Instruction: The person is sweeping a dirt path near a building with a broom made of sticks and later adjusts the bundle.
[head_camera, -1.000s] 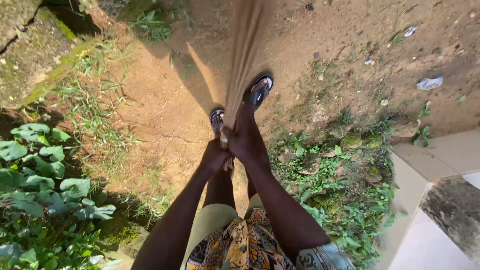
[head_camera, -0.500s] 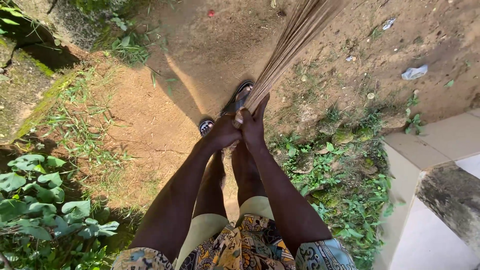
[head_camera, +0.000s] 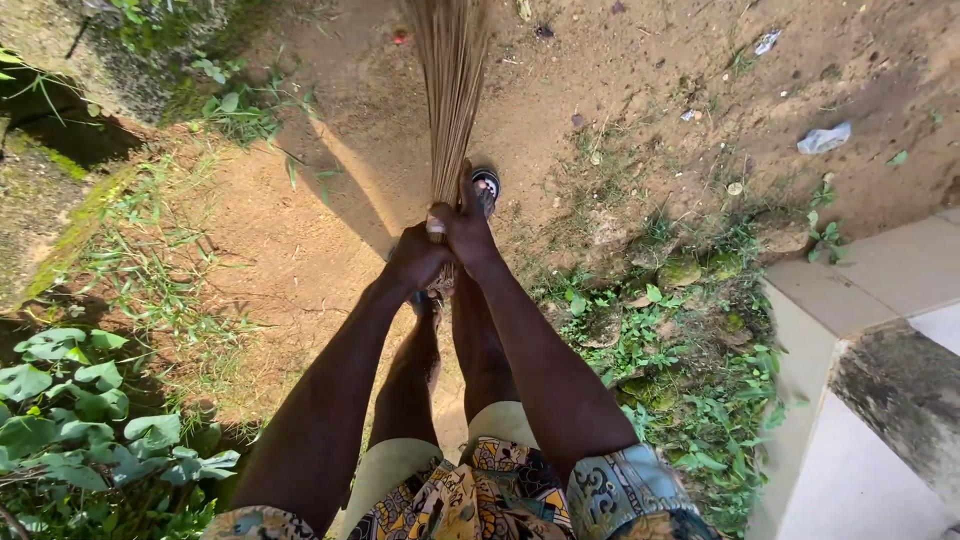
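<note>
I look down at bare brown soil. Both my hands grip the bound end of a broom (head_camera: 450, 90) made of thin tan sticks, whose bristles fan out toward the top of the view. My left hand (head_camera: 415, 262) holds the lower end of the bundle. My right hand (head_camera: 462, 228) is wrapped around it just above, thumb pointing up. Below the hands are my legs and a sandalled foot (head_camera: 486, 184).
Bits of litter lie on the soil at upper right, a pale scrap (head_camera: 823, 138) among them. Leafy plants (head_camera: 70, 400) grow at lower left, weeds (head_camera: 680, 360) at right. A tiled ledge (head_camera: 860, 300) sits at the right edge, a mossy stone (head_camera: 50, 190) at left.
The broom has swung from leaning right back to pointing straight up the view. My hands shifted slightly up and left with it, and my feet have stepped.
</note>
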